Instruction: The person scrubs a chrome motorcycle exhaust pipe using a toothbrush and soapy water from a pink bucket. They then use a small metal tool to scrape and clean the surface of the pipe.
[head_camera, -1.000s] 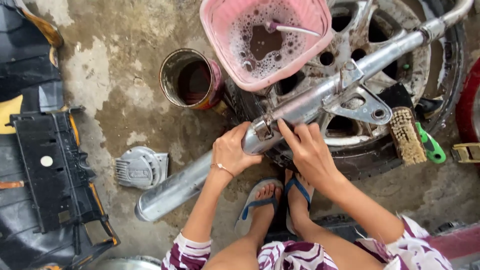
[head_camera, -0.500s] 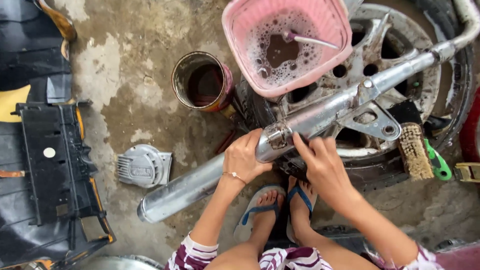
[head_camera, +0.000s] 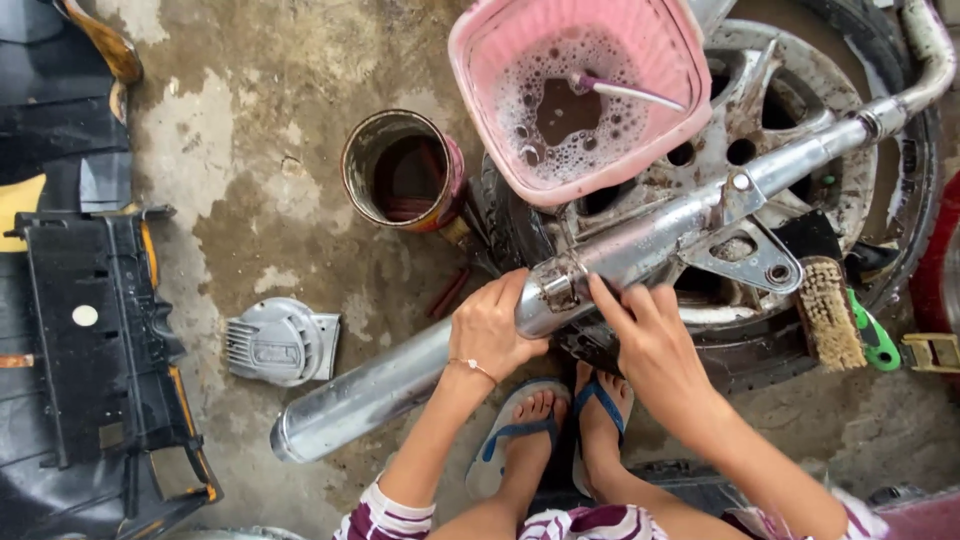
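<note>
Pink basin (head_camera: 668, 60), chrome-silver exhaust pipe (head_camera: 400, 385), green-handled tan brush (head_camera: 830, 315), blue-strapped sandals (head_camera: 510, 440)

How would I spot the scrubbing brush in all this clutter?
Start at the big wheel lying flat on the wet concrete, with the chrome exhaust pipe across it. Near the wheel's lower right rim lies the brush: pale, straw-coloured bristles facing up and a bright green handle, the only green thing there.

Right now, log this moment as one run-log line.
left hand: grips exhaust pipe | right hand: fingertips on pipe clamp | nearby: soapy pink basin, brush
</note>
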